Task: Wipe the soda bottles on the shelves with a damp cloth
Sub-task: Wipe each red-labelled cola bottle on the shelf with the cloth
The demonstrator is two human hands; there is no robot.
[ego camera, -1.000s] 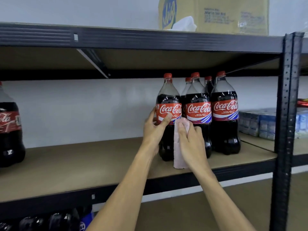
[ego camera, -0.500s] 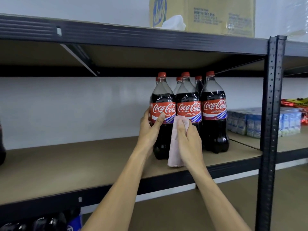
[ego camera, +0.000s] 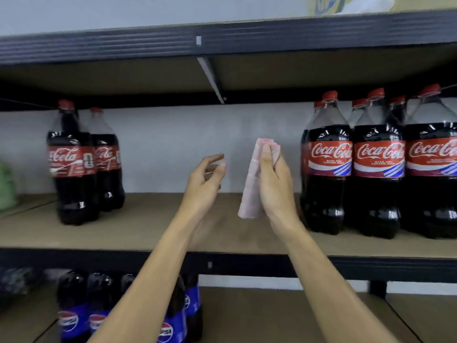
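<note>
1. What has just changed: half a second ago the left hand steadied the leftmost bottle of the right group of Coca-Cola bottles (ego camera: 329, 159) while the right hand pressed the cloth against it. Now both hands are off it, and the view has swung left.
2. The hands are raised in the open gap between that group and a left pair of Coca-Cola bottles (ego camera: 74, 164), touching neither.
3. The left hand (ego camera: 205, 184) holds nothing; its fingers are loosely curled and relaxed.
4. The right hand (ego camera: 275, 189) grips the pink cloth (ego camera: 251, 191), fingers wrapped round its upper half.
5. What this means for the task: the work on that bottle looks finished or paused, and the left pair is probably next – a judgement, not something shown.
6. The cloth is a folded strip between the two hands, near the right group. Its long axis runs almost vertically: the top end points up and leans slightly right, and the loose end hangs down-left toward the shelf board (ego camera: 153, 226), apparently not touching it.
7. All the bottles stand upright – red caps up, labels facing the viewer.
8. Pepsi bottles (ego camera: 96, 315) stand on the shelf below.
</note>
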